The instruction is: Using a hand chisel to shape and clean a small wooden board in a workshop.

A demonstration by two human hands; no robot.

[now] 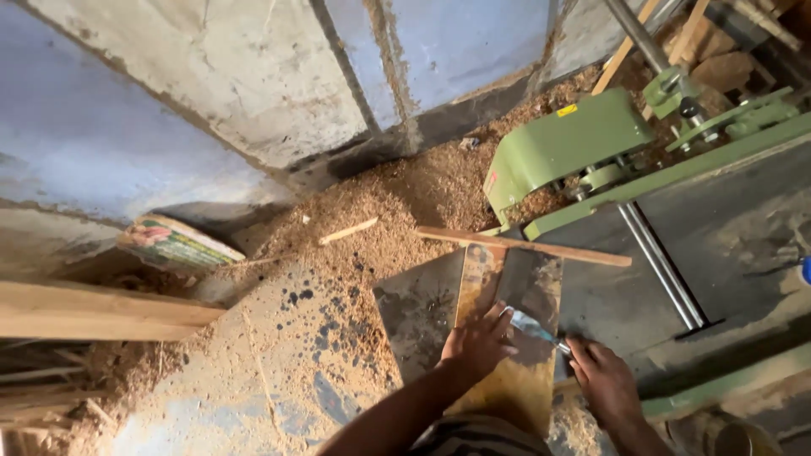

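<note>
Plywood board (507, 338) lies flat in front of me, its near end toward my body and its far end reaching up to a thin wooden strip (524, 246) that lies across it. It rests partly on a dark metal plate (418, 312) and partly on the dark bed of the green woodworking machine (574, 139), which serves here as my desk. My left hand (477, 342) is pressed palm-down on the board, fingers spread and flat against the surface. My right hand (604, 380) sits just beside it, at the board's right edge, with its fingers pinching a small blue-handled tool (534, 325); the tool's tip lies on the board close to my left fingertips. I cannot tell what kind of tool it is.

Two steel rods (663, 262) run along the machine bed to the right of the board. Sawdust (380, 219) is heaped thickly on the floor to the left, up against the blue-grey wall (169, 93). A small stick (348, 230) lies on the heap. Further left, a wooden plank (93, 311) juts in, and a printed packet (177, 243) leans near the wall.
</note>
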